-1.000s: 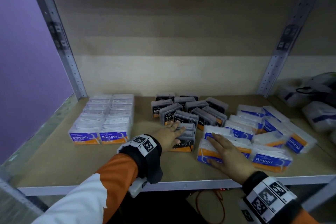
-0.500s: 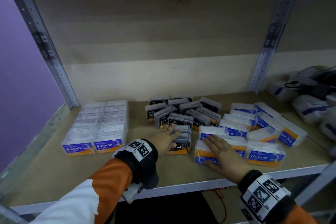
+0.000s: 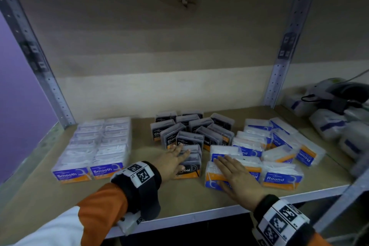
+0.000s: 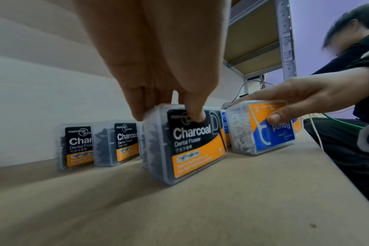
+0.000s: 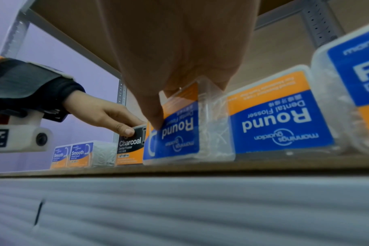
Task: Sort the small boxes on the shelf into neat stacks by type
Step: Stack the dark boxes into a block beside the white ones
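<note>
On the wooden shelf (image 3: pixel 179 195), the left hand (image 3: pixel 171 163) lies over the front Charcoal box (image 3: pixel 189 170), which stands on edge near the shelf's front, at about 6 o'clock of the Charcoal cluster (image 3: pixel 199 130). The left wrist view shows the fingers (image 4: pixel 137 106) curled over the box's top and the thumb pressed on its black label: a grasp on the Charcoal box.

Just beside it at 3 o'clock, the right hand (image 3: pixel 237 175) covers a Round box (image 3: pixel 212 177) whose blue and orange label is upside down. Its fingers (image 3: pixel 221 161) stretch across the top and the thumb (image 4: pixel 274 119) presses the label face, so the hand grips the Round box between them. Another inverted Round box (image 5: pixel 280 116) stands touching it at 3 o'clock, and an upright one (image 3: pixel 281 177) follows further right.

The other Charcoal boxes stand loosely, at mixed angles, at 12 o'clock of the left hand. The remaining Round boxes (image 3: pixel 279 140) lie scattered at 1 o'clock of the right hand, some tilted, some flat.

At 9 o'clock of the left hand, well apart, the Smooth boxes (image 3: pixel 93 146) sit in 2 tidy rows running to the back panel.

Past the metal upright (image 3: pixel 279 66) at far right sit white packets (image 3: pixel 327 124) and a dark corded device (image 3: pixel 347 94); their detail is too blurred to read.
</note>
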A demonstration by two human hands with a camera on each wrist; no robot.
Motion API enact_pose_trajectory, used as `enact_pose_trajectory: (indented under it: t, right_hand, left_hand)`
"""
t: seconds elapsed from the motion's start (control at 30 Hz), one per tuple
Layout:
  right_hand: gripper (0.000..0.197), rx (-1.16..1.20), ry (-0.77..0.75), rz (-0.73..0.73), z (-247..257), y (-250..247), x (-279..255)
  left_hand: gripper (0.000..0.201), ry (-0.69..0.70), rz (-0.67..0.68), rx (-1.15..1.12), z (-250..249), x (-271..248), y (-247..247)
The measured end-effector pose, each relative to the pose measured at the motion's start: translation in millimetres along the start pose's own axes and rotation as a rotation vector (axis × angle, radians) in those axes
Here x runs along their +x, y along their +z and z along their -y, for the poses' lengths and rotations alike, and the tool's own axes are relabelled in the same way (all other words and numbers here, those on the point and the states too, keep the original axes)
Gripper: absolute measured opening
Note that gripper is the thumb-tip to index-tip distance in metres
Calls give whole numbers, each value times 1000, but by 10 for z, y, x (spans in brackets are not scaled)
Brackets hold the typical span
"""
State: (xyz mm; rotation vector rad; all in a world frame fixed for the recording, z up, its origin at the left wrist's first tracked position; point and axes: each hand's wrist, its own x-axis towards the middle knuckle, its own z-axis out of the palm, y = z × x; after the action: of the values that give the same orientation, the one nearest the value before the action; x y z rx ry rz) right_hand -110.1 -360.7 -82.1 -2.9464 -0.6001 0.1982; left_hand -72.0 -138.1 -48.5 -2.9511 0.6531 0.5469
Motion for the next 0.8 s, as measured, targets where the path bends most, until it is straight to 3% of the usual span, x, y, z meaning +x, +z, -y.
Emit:
enact_pose_trajectory:
  t: [0.8]
  right_hand:
    - [61,-50,20,-3,92,-55,-45]
  left_hand:
    - [57,-15,-33,-32,-16,-25,28]
